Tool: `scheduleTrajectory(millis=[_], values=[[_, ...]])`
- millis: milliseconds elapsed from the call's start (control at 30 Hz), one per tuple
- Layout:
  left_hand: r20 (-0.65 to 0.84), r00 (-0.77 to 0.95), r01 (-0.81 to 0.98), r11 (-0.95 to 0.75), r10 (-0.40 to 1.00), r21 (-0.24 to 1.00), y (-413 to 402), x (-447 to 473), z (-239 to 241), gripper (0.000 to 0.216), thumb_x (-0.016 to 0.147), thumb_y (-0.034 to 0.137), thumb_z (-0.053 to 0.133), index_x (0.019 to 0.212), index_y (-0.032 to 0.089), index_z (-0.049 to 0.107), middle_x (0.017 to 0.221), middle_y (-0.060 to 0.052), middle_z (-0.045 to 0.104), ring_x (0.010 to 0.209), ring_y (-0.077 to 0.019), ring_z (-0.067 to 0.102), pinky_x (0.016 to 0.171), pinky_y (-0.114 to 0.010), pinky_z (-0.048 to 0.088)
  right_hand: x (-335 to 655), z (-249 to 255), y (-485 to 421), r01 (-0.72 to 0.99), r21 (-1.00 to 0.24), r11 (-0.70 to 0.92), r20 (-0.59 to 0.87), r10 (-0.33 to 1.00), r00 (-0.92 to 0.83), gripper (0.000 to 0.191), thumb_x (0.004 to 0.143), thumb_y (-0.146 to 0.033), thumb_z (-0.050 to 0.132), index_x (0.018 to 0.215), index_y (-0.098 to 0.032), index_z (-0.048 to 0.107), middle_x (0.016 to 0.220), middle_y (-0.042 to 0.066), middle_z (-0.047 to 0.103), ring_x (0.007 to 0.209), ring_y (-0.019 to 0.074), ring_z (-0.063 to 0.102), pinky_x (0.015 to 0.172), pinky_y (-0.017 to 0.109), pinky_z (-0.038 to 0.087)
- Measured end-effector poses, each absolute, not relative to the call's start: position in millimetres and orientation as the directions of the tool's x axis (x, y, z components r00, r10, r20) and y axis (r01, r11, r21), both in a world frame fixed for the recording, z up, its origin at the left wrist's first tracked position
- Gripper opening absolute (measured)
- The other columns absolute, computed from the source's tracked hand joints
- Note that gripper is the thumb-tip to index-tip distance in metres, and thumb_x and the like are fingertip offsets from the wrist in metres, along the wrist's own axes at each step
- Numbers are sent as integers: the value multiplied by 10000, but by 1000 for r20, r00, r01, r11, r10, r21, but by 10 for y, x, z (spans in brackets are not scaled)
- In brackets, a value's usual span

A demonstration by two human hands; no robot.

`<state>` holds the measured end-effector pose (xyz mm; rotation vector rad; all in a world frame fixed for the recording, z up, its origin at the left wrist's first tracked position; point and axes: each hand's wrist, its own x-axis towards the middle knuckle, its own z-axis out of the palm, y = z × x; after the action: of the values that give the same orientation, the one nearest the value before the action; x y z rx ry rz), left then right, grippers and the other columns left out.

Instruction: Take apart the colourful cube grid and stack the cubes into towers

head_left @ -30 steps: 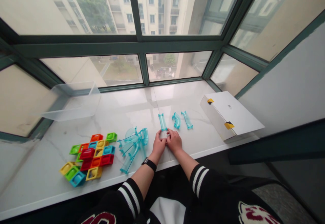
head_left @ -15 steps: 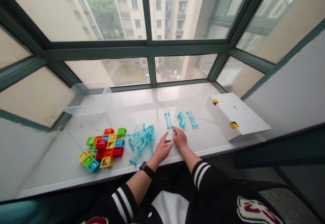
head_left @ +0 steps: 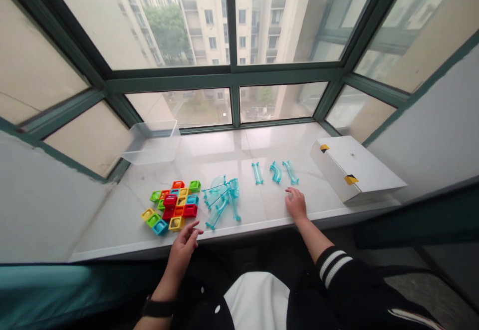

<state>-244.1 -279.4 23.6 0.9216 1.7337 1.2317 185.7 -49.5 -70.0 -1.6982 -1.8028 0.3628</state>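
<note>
My left hand (head_left: 184, 244) hovers at the sill's front edge, fingers spread and holding nothing, just below a cluster of colourful square blocks (head_left: 173, 206). To the right of that cluster lies a pile of clear teal track pieces (head_left: 222, 197). My right hand (head_left: 296, 203) rests on the white marble sill (head_left: 112, 220) with its fingers curled; whether it holds anything I cannot make out. Beyond it, three separate teal track pieces (head_left: 276, 171) lie in a row.
A clear plastic bin (head_left: 152, 142) stands at the back left against the window. A white cardboard box (head_left: 355, 170) with yellow-black tape lies at the right end of the sill. Window frames close off the back.
My hands have parted: the left one pulled back and left to the sill's front edge, the right one shifted right. The view has swung so everything sits further right.
</note>
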Motion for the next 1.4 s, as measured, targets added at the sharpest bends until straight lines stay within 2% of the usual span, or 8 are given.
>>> scheduleTrajectory(millis=[67, 133, 367, 733, 1400], values=[[-220, -423, 75, 276, 879, 958, -2917, -2504, 129, 736, 802, 684, 736, 1320, 168, 655, 1018, -102, 768, 638, -144, 567, 527, -252, 441, 2137, -637, -446, 890, -456, 16, 169, 983, 70, 422, 888, -117, 475, 1247, -153, 693, 1363, 164, 656, 1311, 291, 550, 1165, 445, 386], [-233, -423, 68, 287, 875, 955, -2951, -2507, 73, 739, 781, 690, 755, 1302, 173, 671, 1040, -109, 770, 669, -158, 589, 552, -262, 463, 2318, -575, -377, 922, -385, -35, 107, 991, 82, 436, 904, -133, 506, 1300, -149, 687, 1396, 166, 627, 1294, 290, 540, 1144, 411, 387], [-199, -392, 87, 251, 898, 964, -2744, -2310, 164, 705, 783, 699, 741, 1258, 180, 699, 1041, -108, 776, 719, -187, 629, 601, -293, 514, 2317, -465, -148, 950, -305, -63, 3, 998, 67, 433, 912, -176, 573, 1321, -210, 710, 1386, 140, 611, 1179, 291, 540, 1021, 361, 421], [-229, -399, 93, 288, 888, 953, -2732, -2300, 149, 705, 758, 705, 755, 1232, 185, 711, 1029, -102, 787, 736, -200, 653, 624, -312, 542, 2337, -459, -18, 956, -283, -77, -41, 997, 68, 440, 934, -207, 558, 1353, -237, 687, 1401, 161, 562, 1161, 321, 543, 956, 399, 454], [-248, -364, 96, 301, 898, 949, -2725, -2252, -21, 648, 805, 666, 712, 1228, 176, 709, 1051, -116, 788, 778, -207, 677, 672, -325, 558, 2394, -478, -26, 964, -265, -11, -24, 1000, 5, 496, 932, -213, 580, 1419, -226, 673, 1443, 178, 555, 1189, 335, 553, 1032, 428, 440]])
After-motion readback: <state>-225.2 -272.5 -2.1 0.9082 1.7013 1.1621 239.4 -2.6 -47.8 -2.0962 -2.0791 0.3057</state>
